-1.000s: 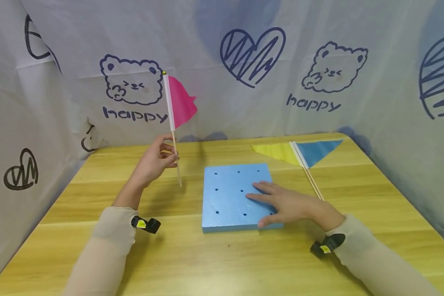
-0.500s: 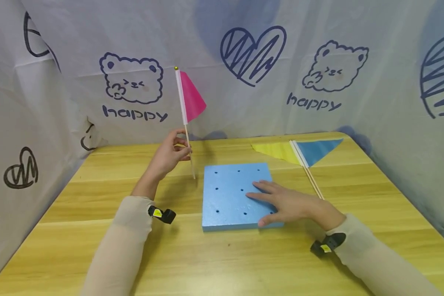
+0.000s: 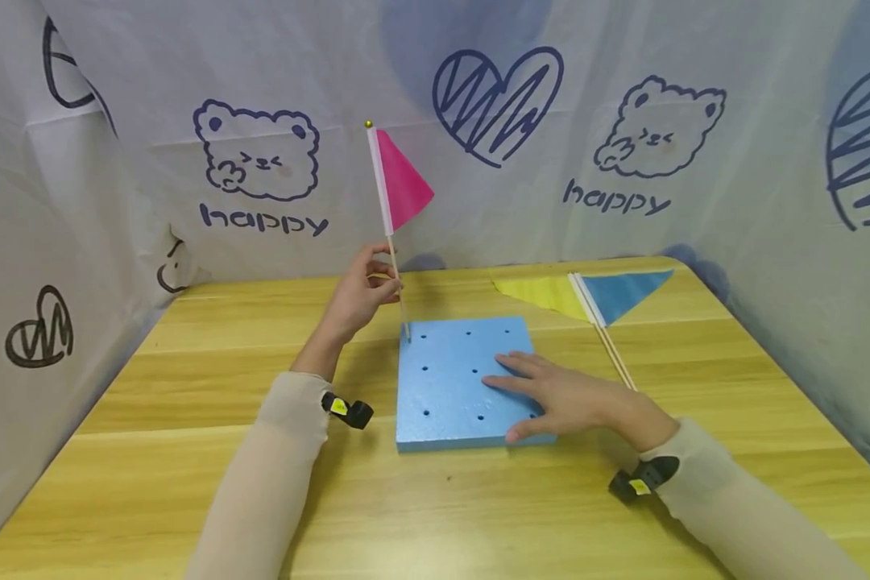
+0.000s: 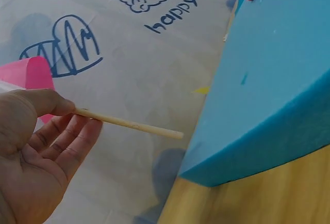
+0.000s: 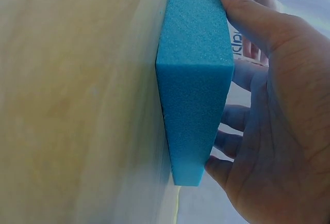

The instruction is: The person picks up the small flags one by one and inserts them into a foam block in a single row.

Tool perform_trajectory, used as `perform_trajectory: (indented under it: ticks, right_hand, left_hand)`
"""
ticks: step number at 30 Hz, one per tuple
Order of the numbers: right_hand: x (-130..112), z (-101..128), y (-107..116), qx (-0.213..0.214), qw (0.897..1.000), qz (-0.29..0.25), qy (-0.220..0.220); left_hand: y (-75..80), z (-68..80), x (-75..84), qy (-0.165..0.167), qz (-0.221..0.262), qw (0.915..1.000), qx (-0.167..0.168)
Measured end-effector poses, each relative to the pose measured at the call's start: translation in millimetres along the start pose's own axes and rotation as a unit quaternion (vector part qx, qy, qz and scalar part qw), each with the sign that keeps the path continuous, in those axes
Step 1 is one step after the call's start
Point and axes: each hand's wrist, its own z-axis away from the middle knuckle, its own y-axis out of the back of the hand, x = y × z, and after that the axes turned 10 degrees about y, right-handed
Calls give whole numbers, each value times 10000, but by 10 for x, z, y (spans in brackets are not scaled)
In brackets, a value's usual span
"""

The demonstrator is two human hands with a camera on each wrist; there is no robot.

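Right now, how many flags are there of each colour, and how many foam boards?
Pink flag: 1, pinched by the left hand
Yellow flag: 1
Blue flag: 1
Blue foam board: 1, under the right hand
Total: 4

Pretty bright, even light all round, no harsh glare. Soft shadows sit under the arms on the counter [image 3: 188, 387]. Head view is sharp but bows at the edges. Right wrist view is washed out and blurry on the wood side.
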Motion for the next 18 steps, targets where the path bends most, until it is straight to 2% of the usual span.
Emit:
perform_trajectory:
  ticks: [9,18]
  right_hand:
    - [7,5,-4,47,10000,36,-10]
    - [-4,0,-14,43,10000,-11,-35]
  left_hand:
    - [-170,-65,-57,-333,376,9985,205]
    - [-255,-69,-141,-318,298,9988,221]
